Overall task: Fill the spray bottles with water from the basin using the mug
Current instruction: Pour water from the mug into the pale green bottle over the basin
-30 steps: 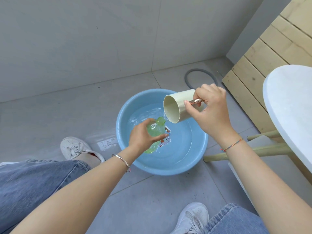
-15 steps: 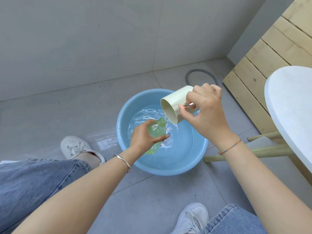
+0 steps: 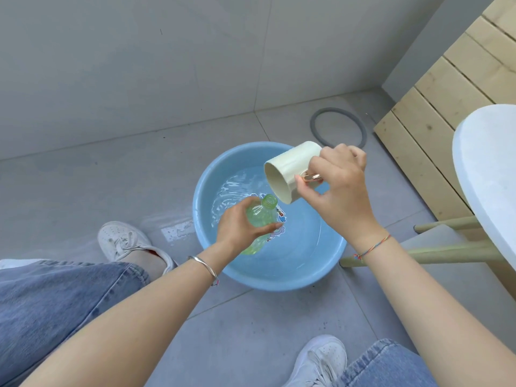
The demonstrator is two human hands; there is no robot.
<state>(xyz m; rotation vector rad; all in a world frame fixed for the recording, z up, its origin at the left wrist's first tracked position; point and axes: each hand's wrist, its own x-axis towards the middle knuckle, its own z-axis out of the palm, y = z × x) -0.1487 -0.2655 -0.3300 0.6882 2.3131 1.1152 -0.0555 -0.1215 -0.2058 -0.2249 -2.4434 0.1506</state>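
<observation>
A round blue basin (image 3: 279, 277) holding rippling water stands on the grey tile floor. Over it, my left hand (image 3: 238, 227) grips a clear green spray bottle (image 3: 258, 217) with no cap, its open neck tilted up and to the right. My right hand (image 3: 339, 191) holds a cream mug (image 3: 289, 170) by its copper-coloured handle. The mug is tipped on its side, mouth facing down-left, its rim just above and right of the bottle's neck. The bottle's lower part is hidden behind my left hand.
A white round table (image 3: 487, 174) on pale wooden legs stands at the right, in front of a wooden slat panel (image 3: 435, 113). A grey hose loop (image 3: 337, 128) lies behind the basin. My two white shoes (image 3: 122, 241) and jeans-clad knees flank the basin. A wet patch (image 3: 176, 231) marks the floor.
My right hand has tipped the mug further and lowered its rim towards the bottle's neck. The water in the basin has begun to ripple. My left hand keeps the bottle in place.
</observation>
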